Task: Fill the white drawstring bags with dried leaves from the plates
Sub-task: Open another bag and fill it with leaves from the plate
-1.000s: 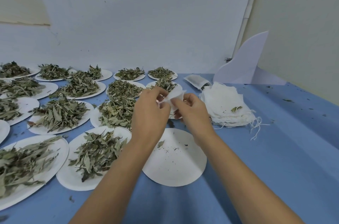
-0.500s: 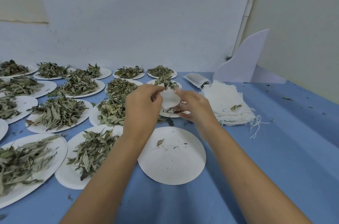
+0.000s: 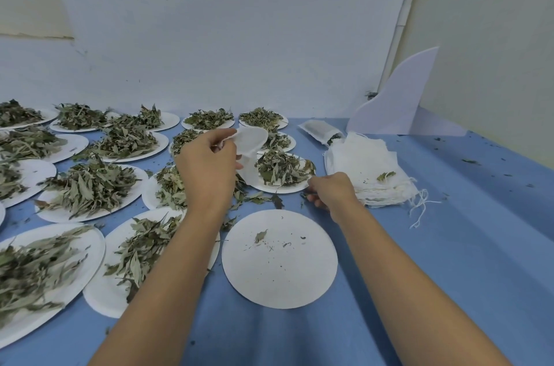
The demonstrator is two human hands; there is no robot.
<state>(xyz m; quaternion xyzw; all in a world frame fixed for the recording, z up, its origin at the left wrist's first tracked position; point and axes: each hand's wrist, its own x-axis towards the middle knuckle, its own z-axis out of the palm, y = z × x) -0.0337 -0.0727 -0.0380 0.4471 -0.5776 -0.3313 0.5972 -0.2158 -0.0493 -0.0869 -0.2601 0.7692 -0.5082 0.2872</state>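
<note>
Head view: a moment ago both hands worked the bag. Now only my left hand [image 3: 207, 168] pinches the white bag [image 3: 251, 144], mouth open above the plates. My right hand [image 3: 329, 190] has dropped to stray leaves [image 3: 304, 194] on the desk [image 3: 449, 245] beside a full plate [image 3: 280, 189], fingers curled. I cannot tell whether it grips any. Filling looks set to start.

You've got grey-green dried leaves [image 3: 281, 169] on plain white plates [image 3: 278, 281], a white drawstring bag [image 3: 252, 141] and bag stack [image 3: 365, 165], on a blue surface [image 3: 449, 245].
</note>
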